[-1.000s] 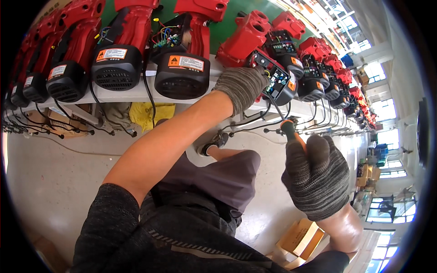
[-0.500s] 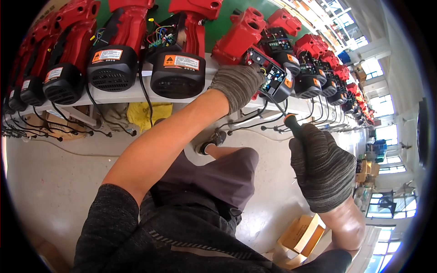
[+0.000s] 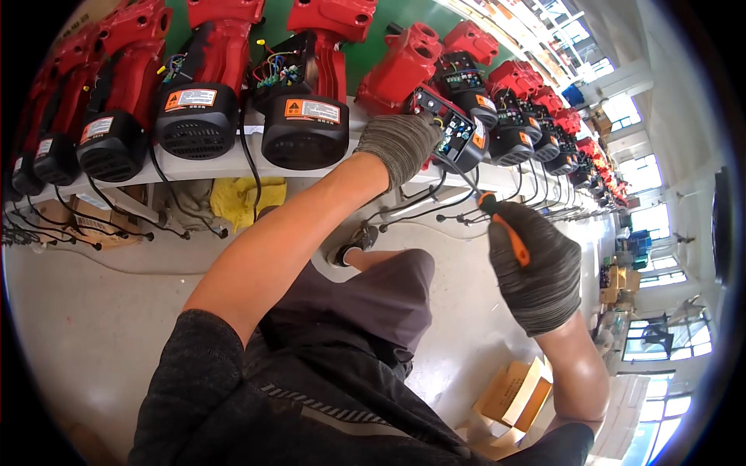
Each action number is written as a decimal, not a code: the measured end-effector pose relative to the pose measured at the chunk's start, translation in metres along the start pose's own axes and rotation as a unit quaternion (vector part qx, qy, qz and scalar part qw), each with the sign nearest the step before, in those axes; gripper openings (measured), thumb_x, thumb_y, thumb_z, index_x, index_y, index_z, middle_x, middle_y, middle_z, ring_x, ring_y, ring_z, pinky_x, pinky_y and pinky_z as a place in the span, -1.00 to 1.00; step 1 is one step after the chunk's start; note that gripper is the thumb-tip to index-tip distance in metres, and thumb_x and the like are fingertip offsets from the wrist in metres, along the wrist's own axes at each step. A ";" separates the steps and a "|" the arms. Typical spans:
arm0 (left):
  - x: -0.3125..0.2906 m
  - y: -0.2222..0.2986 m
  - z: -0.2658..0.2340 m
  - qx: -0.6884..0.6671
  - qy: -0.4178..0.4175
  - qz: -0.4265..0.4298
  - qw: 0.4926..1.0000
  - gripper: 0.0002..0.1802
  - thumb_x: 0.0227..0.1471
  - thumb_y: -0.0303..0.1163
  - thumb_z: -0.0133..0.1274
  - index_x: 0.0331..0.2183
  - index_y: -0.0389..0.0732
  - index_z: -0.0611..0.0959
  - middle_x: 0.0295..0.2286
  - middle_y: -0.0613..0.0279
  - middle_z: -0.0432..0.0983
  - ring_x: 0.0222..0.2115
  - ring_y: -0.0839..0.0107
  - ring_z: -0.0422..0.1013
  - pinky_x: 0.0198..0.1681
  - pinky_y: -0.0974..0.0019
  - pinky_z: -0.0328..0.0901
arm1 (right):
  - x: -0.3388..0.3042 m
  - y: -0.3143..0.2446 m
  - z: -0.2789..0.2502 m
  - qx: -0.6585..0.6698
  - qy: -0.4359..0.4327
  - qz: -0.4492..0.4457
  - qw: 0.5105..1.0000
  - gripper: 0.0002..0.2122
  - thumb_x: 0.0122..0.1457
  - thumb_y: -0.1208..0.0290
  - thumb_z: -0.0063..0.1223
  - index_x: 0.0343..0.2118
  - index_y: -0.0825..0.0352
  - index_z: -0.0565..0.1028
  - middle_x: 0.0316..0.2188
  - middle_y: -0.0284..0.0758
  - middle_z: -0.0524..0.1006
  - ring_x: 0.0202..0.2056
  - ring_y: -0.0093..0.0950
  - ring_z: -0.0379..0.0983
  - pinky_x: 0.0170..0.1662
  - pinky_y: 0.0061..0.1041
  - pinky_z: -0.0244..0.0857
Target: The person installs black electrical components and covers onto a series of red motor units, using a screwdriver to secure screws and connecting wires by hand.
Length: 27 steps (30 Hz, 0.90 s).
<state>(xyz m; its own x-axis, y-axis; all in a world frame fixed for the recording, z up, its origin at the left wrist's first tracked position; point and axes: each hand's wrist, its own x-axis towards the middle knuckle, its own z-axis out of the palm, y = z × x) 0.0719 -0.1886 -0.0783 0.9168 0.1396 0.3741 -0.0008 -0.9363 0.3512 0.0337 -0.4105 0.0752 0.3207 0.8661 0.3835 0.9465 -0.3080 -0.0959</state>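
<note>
My right hand [image 3: 540, 272], in a dark knitted glove, is wrapped around the orange-and-black handle of a screwdriver [image 3: 509, 231]. The shaft slants up and left to the edge of an uncovered control box [image 3: 466, 144], where circuit parts show. That box belongs to a red pump [image 3: 399, 68] with a black motor end, lying on the bench. My left hand [image 3: 398, 146], also gloved, is closed against the near-left side of the box. Its fingertips are partly hidden, close to a small yellow wire.
More red-and-black pumps [image 3: 307, 132] line the white bench [image 3: 252, 159] on both sides, some with loose wires. Black cables [image 3: 252, 179] hang from its front edge. A yellow cloth [image 3: 245, 200] sits beneath. An opened cardboard box [image 3: 513, 398] stands on the floor at lower right.
My right hand has turned on the screwdriver, so more of the orange handle shows, and it has shifted slightly up and left. My left hand remains at the control box.
</note>
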 end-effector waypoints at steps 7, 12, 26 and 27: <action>0.012 0.009 0.003 -0.015 -0.010 0.000 1.000 -0.86 0.12 -0.44 -0.02 -0.26 -0.17 0.60 -0.25 0.12 0.54 -0.21 0.10 0.53 -0.21 0.06 0.44 | 0.027 -0.037 -0.029 -0.339 -0.320 -0.064 0.882 -0.80 0.14 0.53 -0.01 -0.17 0.38 0.50 -0.28 -0.11 0.54 -0.35 -0.21 0.56 -0.33 -0.30 0.45; 0.015 0.010 0.007 -0.011 0.002 0.007 1.000 -0.85 0.14 -0.45 -0.05 -0.26 -0.15 0.60 -0.26 0.12 0.53 -0.23 0.08 0.53 -0.23 0.05 0.44 | 0.037 -0.024 -0.027 -0.343 -0.363 -0.046 0.865 -0.80 0.15 0.53 0.00 -0.16 0.34 0.52 -0.43 -0.17 0.54 -0.43 -0.22 0.54 -0.35 -0.26 0.44; 0.003 0.004 0.000 -0.011 0.002 -0.007 1.000 -0.83 0.10 -0.51 -0.06 -0.26 -0.19 0.60 -0.29 0.07 0.55 -0.22 0.08 0.53 -0.20 0.07 0.45 | 0.048 -0.029 -0.017 -0.236 -0.418 0.097 0.872 -0.79 0.15 0.53 -0.04 -0.18 0.36 0.57 -0.44 -0.13 0.59 -0.38 -0.27 0.55 -0.24 -0.28 0.44; 0.001 0.003 -0.001 -0.009 0.000 -0.011 1.000 -0.83 0.10 -0.51 -0.06 -0.26 -0.19 0.60 -0.29 0.07 0.55 -0.22 0.08 0.53 -0.20 0.07 0.45 | 0.046 -0.024 -0.017 -0.233 -0.420 0.094 0.872 -0.79 0.15 0.53 -0.04 -0.18 0.36 0.57 -0.44 -0.13 0.59 -0.38 -0.27 0.55 -0.24 -0.28 0.44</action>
<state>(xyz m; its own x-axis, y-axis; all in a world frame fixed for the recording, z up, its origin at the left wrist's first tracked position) 0.0724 -0.1912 -0.0762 0.9168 0.1595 0.3660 0.0116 -0.9270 0.3749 0.0255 -0.3698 0.1103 0.5660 0.7062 -0.4255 0.8206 -0.4326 0.3735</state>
